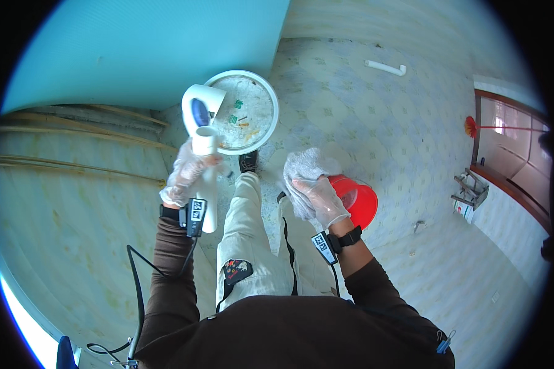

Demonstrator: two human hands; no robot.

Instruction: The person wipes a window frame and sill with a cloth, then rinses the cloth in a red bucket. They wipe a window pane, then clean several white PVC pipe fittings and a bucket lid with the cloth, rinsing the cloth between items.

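My left hand [183, 173], in a clear plastic glove, grips a white plastic pipe [209, 203] that stands roughly upright. A wider white collar [205, 140] forms its upper end. My right hand [321, 198], gloved the same way, holds a bunched grey cloth [304, 171] apart from the pipe. Partly behind that hand is a red bucket [364, 203]. Beyond the left hand lies a round, white-rimmed surface [275, 113] with green printing and scattered debris. A curved white piece [216, 95] with a dark blue oval area rests at its left side.
A blue panel [166, 50] fills the upper left, above long wooden strips [83, 133]. On the patterned floor [332, 115] lies a white elbow pipe [386, 68]. Farther right are a red-handled brush [471, 127], a small stool [472, 189] and a white bucket [463, 210]. Black cables hang from both wrist devices.
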